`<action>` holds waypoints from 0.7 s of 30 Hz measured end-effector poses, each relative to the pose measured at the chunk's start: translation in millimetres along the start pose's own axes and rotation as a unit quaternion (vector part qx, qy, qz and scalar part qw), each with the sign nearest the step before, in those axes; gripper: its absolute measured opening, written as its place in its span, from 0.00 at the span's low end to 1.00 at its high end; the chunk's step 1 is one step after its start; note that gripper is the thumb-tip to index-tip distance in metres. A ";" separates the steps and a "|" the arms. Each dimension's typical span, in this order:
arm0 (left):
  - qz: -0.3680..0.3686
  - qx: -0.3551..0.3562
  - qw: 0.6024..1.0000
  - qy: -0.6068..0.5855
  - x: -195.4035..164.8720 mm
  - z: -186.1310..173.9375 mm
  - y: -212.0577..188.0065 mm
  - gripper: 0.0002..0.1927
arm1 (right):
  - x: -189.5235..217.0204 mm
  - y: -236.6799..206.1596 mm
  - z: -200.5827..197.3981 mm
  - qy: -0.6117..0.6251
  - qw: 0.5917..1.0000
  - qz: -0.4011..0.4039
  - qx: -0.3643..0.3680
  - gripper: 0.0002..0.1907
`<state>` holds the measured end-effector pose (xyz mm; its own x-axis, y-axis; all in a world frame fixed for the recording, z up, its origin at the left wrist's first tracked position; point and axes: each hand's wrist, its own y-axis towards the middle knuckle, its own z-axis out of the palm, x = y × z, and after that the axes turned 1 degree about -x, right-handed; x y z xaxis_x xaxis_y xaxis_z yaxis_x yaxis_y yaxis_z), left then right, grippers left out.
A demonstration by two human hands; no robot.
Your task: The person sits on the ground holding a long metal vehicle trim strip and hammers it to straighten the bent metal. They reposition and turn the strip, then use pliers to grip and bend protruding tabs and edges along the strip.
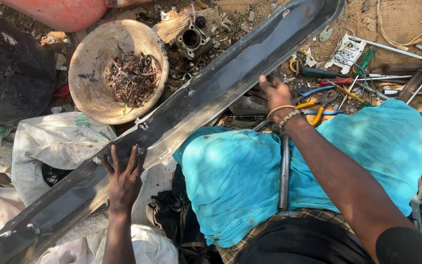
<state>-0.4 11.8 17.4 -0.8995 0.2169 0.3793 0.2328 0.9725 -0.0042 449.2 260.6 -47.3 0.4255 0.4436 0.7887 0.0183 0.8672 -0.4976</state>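
Far left: dark tyre edge, then white sacks with faint green print, crumpled on the ground. Tan bowl holds tangled scrap wire.

Long dark metal panel lies diagonally across the lap, whole and unworked as far as I can judge; nothing stripped from it yet.

Left hand flat on its lower part, fingers spread wide, gripping nothing. Right hand at the panel's far edge; fingers' hold cannot be told.

Turquoise cloth covers the knees. Right: screwdrivers and pliers, white socket plate.

bowl left of panel, tools right
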 end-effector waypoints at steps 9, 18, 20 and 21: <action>-0.014 0.011 0.999 -0.049 8.3 7.5 -5.4 0.27 | -50.3 26.0 20.8 0.045 0.999 -0.007 0.015 0.12; -0.043 0.014 0.998 -0.049 23.8 -12.4 -9.8 0.16 | -19.4 0.4 41.0 0.046 0.996 -0.070 0.026 0.13; -0.046 -0.010 0.996 -0.077 19.6 -22.1 1.4 0.15 | -0.6 -3.4 41.0 0.032 0.995 -0.093 0.027 0.13; -0.047 -0.019 0.994 -0.092 12.8 -27.4 9.3 0.14 | 11.1 -2.9 38.9 0.014 0.994 -0.109 -0.005 0.13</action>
<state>0.4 21.3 47.5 -0.9695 0.1405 0.2006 0.1552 0.9861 0.0597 418.6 271.9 -23.1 0.4353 0.2389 0.8680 0.1210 0.9399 -0.3193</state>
